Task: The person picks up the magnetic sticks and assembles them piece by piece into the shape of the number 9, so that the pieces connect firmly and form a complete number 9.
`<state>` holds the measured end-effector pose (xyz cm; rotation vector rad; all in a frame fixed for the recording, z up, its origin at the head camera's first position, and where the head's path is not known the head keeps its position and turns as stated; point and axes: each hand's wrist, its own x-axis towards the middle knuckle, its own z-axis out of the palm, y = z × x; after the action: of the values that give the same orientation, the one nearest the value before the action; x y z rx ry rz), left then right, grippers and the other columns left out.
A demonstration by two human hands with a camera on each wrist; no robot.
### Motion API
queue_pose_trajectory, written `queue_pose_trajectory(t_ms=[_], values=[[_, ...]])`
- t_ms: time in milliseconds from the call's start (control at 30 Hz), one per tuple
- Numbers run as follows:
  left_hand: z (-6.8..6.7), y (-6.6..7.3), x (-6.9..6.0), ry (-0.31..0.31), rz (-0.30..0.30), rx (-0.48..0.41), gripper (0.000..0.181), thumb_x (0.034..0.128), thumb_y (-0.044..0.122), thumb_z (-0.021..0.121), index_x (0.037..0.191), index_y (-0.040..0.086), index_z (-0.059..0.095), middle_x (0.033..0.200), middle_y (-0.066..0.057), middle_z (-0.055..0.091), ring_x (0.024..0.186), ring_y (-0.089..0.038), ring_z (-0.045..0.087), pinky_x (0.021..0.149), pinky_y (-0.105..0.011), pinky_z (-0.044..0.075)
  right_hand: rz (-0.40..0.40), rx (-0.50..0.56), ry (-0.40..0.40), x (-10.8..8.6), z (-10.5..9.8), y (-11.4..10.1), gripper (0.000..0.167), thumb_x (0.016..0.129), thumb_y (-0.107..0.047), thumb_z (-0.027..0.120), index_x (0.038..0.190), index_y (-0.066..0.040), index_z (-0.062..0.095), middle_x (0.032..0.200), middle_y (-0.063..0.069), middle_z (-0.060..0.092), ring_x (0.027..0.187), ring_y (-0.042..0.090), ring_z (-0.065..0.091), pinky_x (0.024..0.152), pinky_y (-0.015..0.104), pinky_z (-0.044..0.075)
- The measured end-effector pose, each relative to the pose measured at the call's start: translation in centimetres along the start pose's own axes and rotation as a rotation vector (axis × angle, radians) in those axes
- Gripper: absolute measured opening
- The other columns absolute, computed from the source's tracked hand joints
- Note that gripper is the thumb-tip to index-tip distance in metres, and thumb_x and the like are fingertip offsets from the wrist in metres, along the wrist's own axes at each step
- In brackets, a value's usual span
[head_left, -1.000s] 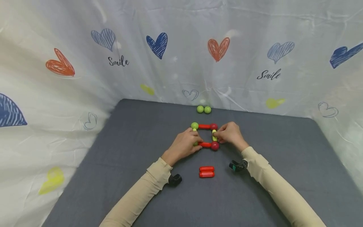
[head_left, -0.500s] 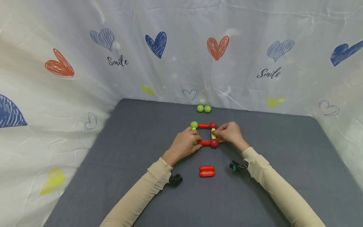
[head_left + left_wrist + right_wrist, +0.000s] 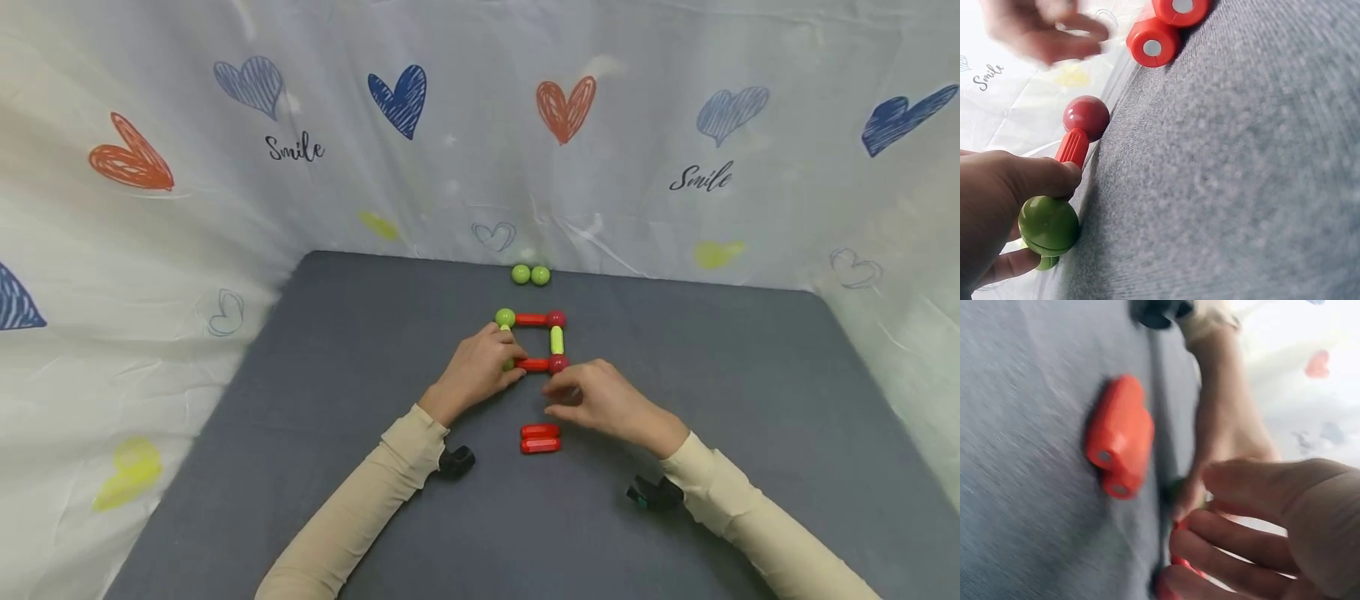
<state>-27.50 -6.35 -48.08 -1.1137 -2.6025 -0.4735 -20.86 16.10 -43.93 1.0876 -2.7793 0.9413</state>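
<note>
A square of magnetic rods and balls lies on the grey table in the head view. Two red balls stand on its right, the near one [image 3: 558, 363] and the far one [image 3: 556, 319], joined by a yellow-green rod [image 3: 557, 341]. At the near left corner my left hand [image 3: 477, 367] grips the near red rod [image 3: 533, 364] beside a green ball [image 3: 1049, 226], covering much of that corner. My right hand [image 3: 607, 400] is off the square, fingers loosely bent and holding nothing. It hovers just beyond and right of two loose red rods [image 3: 541, 446] lying side by side.
Two loose green balls [image 3: 540, 275] sit together at the back edge of the table [image 3: 712, 350]. Behind hangs a white curtain [image 3: 480, 167] printed with hearts. A dark wrist device [image 3: 654, 493] hangs below the right sleeve.
My right hand has let go of the yellow-green rod and moved back toward the loose red rods. My left hand keeps its hold at the near left corner.
</note>
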Motion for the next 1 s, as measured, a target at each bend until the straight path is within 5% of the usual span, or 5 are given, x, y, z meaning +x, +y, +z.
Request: queue_pose_trajectory(t_ms=[167,600,867,1000], values=[[0.1,-0.2,-0.1,-0.024,-0.008,0.002,0.018,0.0869,0.030,0.081,0.102,0.020,0.080,0.094,0.006,0.065,0.087,-0.013,0.051,0.069,-0.025,0.049,0.003,-0.024,-0.156,-0.4,1.5,-0.5,0.014,0.083,-0.018,0.084,0.094,-0.013,0.080,0.088,-0.006,0.073,0.075,0.004,0.065,0.067,0.027,0.055],[-0.2,0.0,0.1,-0.023,-0.001,0.012,0.018,0.0866,0.030,0.081,0.102,0.021,0.080,0.094,0.006,0.065,0.088,-0.013,0.052,0.071,-0.026,0.049,0.019,-0.033,-0.135,-0.5,2.5,-1.1,0.009,0.083,-0.016,0.084,0.091,-0.015,0.080,0.081,-0.011,0.069,0.066,-0.001,0.057,0.059,0.021,0.049],[-0.3,0.1,0.2,-0.021,0.006,0.015,0.018,0.0869,0.029,0.081,0.102,0.021,0.080,0.094,0.006,0.065,0.087,-0.013,0.051,0.069,-0.026,0.049,0.263,0.190,0.053,-1.8,1.9,-0.3,0.005,0.082,-0.011,0.082,0.085,-0.011,0.078,0.072,-0.007,0.068,0.060,0.008,0.063,0.054,0.026,0.053],[-0.2,0.1,0.0,-0.016,0.000,0.017,0.018,0.0864,0.030,0.081,0.102,0.020,0.081,0.093,0.006,0.065,0.086,-0.013,0.051,0.069,-0.025,0.049,0.463,0.466,0.110,-2.4,1.9,0.5,0.008,0.086,-0.008,0.077,0.087,0.000,0.076,0.076,0.007,0.072,0.064,0.020,0.069,0.059,0.034,0.058]])
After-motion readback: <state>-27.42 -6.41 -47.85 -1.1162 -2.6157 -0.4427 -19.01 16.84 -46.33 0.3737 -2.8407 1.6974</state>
